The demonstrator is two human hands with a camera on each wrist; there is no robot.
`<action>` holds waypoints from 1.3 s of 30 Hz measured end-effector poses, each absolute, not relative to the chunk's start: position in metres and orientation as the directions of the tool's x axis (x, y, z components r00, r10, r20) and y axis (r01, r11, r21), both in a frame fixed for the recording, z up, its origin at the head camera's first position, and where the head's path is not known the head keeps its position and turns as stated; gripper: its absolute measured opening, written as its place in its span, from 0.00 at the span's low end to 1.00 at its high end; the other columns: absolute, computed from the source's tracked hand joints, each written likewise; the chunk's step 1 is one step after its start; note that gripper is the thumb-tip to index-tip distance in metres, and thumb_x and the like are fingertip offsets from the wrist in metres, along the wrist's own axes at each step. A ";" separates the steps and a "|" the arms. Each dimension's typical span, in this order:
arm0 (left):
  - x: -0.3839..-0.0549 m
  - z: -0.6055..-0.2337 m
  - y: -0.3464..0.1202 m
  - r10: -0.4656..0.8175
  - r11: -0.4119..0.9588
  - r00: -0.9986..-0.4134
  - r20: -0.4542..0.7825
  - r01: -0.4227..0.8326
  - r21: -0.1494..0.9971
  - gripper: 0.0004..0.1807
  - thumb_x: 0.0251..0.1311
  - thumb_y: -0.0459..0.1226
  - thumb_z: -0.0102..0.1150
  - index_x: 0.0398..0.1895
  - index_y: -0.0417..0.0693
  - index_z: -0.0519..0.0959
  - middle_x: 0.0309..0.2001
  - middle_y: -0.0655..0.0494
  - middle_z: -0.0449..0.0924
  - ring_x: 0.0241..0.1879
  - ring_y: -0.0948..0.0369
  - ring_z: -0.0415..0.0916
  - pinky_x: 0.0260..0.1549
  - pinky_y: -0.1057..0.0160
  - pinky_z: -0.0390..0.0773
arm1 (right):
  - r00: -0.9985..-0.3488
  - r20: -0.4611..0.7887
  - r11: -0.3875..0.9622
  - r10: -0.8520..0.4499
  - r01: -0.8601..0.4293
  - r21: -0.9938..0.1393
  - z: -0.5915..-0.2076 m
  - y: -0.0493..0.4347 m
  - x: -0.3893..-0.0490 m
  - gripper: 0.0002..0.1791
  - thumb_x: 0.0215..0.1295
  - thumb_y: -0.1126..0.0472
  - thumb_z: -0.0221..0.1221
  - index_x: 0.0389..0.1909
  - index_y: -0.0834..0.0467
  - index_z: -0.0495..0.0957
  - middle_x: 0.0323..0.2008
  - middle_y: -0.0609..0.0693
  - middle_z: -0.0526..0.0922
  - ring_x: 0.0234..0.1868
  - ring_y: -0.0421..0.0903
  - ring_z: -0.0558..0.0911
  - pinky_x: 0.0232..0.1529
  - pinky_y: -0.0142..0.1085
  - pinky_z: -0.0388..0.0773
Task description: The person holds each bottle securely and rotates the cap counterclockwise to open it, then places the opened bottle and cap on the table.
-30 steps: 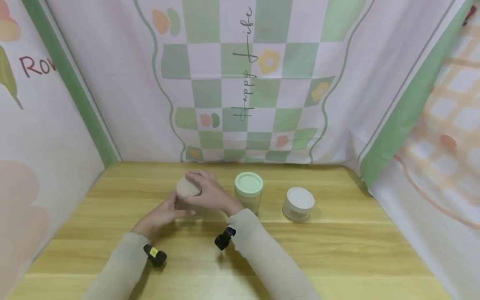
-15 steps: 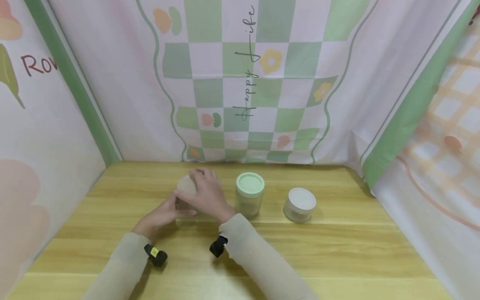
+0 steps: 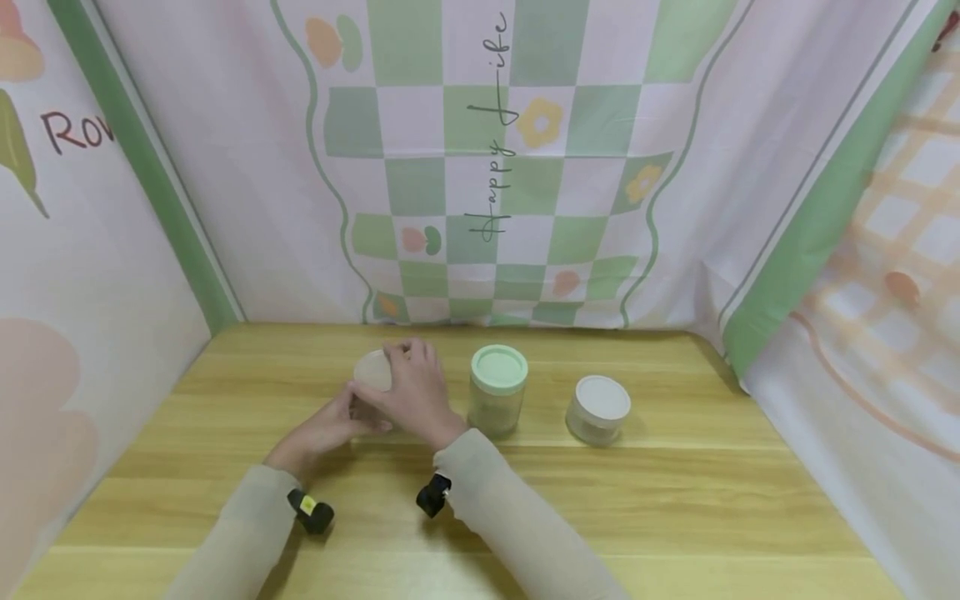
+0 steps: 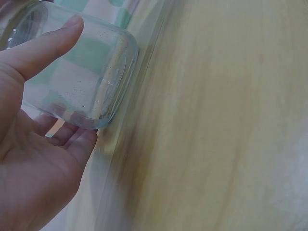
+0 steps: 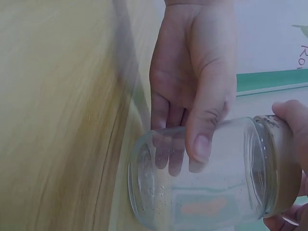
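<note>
A clear glass jar [image 5: 216, 187] with a beige lid [image 3: 372, 371] is at the left of the table's far part. My left hand [image 3: 324, 432] holds the glass body, its thumb on one side and its fingers around the other, as the left wrist view shows. Over the lid, my right hand [image 3: 414, 392] grips the rim between thumb and fingers, covering the lid's right part. Through the glass, no contents show apart from small droplets or specks. The lid sits at the jar's mouth.
Just right of my right hand stands a taller glass jar with a mint-green lid [image 3: 499, 367]. Farther right is a low glass jar with a white lid [image 3: 602, 398]. A printed curtain [image 3: 480, 208] hangs behind the wooden table [image 3: 675, 500].
My right hand has turned on the lid, its thumb swinging to the left side and its wrist shifting left and slightly nearer. My left hand stays around the jar in place.
</note>
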State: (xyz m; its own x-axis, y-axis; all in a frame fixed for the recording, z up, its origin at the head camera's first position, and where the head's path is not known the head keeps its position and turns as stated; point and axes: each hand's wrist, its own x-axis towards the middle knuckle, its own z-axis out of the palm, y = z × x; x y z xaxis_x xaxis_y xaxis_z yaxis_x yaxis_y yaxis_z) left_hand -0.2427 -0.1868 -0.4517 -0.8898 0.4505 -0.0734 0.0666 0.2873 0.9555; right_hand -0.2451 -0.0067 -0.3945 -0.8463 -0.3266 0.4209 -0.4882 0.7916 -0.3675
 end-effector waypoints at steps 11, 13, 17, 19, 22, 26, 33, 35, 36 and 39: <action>-0.242 -0.448 -0.188 0.406 0.346 -0.905 -0.125 0.026 0.938 0.59 0.59 0.47 0.70 0.80 0.44 0.36 0.78 0.37 0.36 0.75 0.36 0.36 0.66 0.27 0.43 | -0.853 0.339 0.687 -0.397 -0.521 -0.506 -0.392 0.001 -0.252 0.41 0.63 0.35 0.62 0.69 0.57 0.72 0.65 0.54 0.70 0.64 0.53 0.65 0.57 0.47 0.72; -0.243 -0.448 -0.188 0.424 0.332 -0.899 -0.107 0.044 0.942 0.60 0.60 0.46 0.69 0.80 0.43 0.34 0.79 0.37 0.35 0.76 0.37 0.36 0.66 0.28 0.42 | -0.851 0.325 0.662 -0.414 -0.526 -0.534 -0.392 0.003 -0.254 0.40 0.63 0.36 0.62 0.69 0.56 0.72 0.66 0.54 0.69 0.65 0.54 0.64 0.57 0.48 0.72; -0.245 -0.449 -0.187 0.447 0.303 -0.891 -0.079 0.067 0.951 0.60 0.60 0.44 0.69 0.80 0.44 0.33 0.79 0.38 0.34 0.76 0.38 0.35 0.68 0.31 0.40 | -0.840 0.303 0.617 -0.450 -0.538 -0.575 -0.391 0.007 -0.258 0.39 0.63 0.39 0.63 0.71 0.55 0.70 0.69 0.52 0.68 0.67 0.54 0.63 0.57 0.48 0.73; -0.246 -0.450 -0.187 0.454 0.295 -0.888 -0.071 0.075 0.952 0.60 0.61 0.44 0.69 0.80 0.44 0.32 0.79 0.39 0.33 0.76 0.39 0.34 0.68 0.31 0.40 | -0.834 0.293 0.589 -0.467 -0.541 -0.600 -0.389 0.009 -0.259 0.40 0.63 0.40 0.63 0.72 0.55 0.69 0.70 0.51 0.67 0.67 0.53 0.62 0.58 0.48 0.72; -0.247 -0.451 -0.187 0.456 0.294 -0.888 -0.065 0.082 0.952 0.61 0.61 0.44 0.69 0.80 0.45 0.31 0.79 0.39 0.33 0.76 0.39 0.35 0.68 0.32 0.41 | -0.824 0.282 0.547 -0.491 -0.544 -0.637 -0.387 0.011 -0.260 0.40 0.62 0.44 0.65 0.72 0.56 0.68 0.71 0.52 0.67 0.68 0.53 0.62 0.61 0.49 0.70; -0.248 -0.452 -0.187 0.460 0.296 -0.886 -0.052 0.098 0.950 0.61 0.61 0.44 0.69 0.80 0.45 0.30 0.79 0.38 0.35 0.76 0.38 0.38 0.68 0.32 0.43 | -0.809 0.268 0.516 -0.523 -0.551 -0.655 -0.387 0.013 -0.264 0.41 0.62 0.47 0.67 0.73 0.57 0.66 0.73 0.54 0.64 0.72 0.55 0.61 0.68 0.53 0.63; -0.246 -0.452 -0.188 0.452 0.296 -0.891 -0.043 0.104 0.949 0.61 0.60 0.43 0.69 0.80 0.44 0.32 0.79 0.38 0.36 0.75 0.37 0.41 0.68 0.32 0.45 | -0.782 0.255 0.471 -0.568 -0.563 -0.679 -0.386 0.018 -0.264 0.44 0.62 0.50 0.67 0.76 0.55 0.61 0.77 0.51 0.56 0.76 0.53 0.57 0.69 0.52 0.63; -0.245 -0.453 -0.188 0.451 0.293 -0.891 -0.045 0.100 0.951 0.61 0.61 0.43 0.69 0.80 0.45 0.32 0.79 0.39 0.37 0.75 0.38 0.42 0.68 0.32 0.45 | -0.783 0.260 0.466 -0.565 -0.562 -0.683 -0.387 0.018 -0.263 0.44 0.61 0.50 0.67 0.76 0.54 0.61 0.78 0.49 0.54 0.76 0.52 0.56 0.68 0.52 0.65; -0.245 -0.453 -0.188 0.454 0.291 -0.890 -0.046 0.099 0.952 0.60 0.61 0.43 0.69 0.80 0.45 0.32 0.79 0.39 0.37 0.75 0.38 0.42 0.68 0.32 0.45 | -0.787 0.260 0.468 -0.560 -0.559 -0.684 -0.387 0.018 -0.262 0.45 0.61 0.48 0.68 0.76 0.54 0.61 0.78 0.50 0.53 0.76 0.52 0.56 0.67 0.52 0.65; -0.244 -0.452 -0.188 0.451 0.294 -0.890 -0.059 0.086 0.952 0.60 0.62 0.44 0.68 0.80 0.45 0.32 0.79 0.40 0.37 0.75 0.38 0.42 0.68 0.31 0.46 | -0.797 0.263 0.520 -0.544 -0.566 -0.640 -0.387 0.016 -0.260 0.46 0.59 0.43 0.68 0.76 0.52 0.61 0.78 0.51 0.53 0.75 0.53 0.57 0.68 0.56 0.62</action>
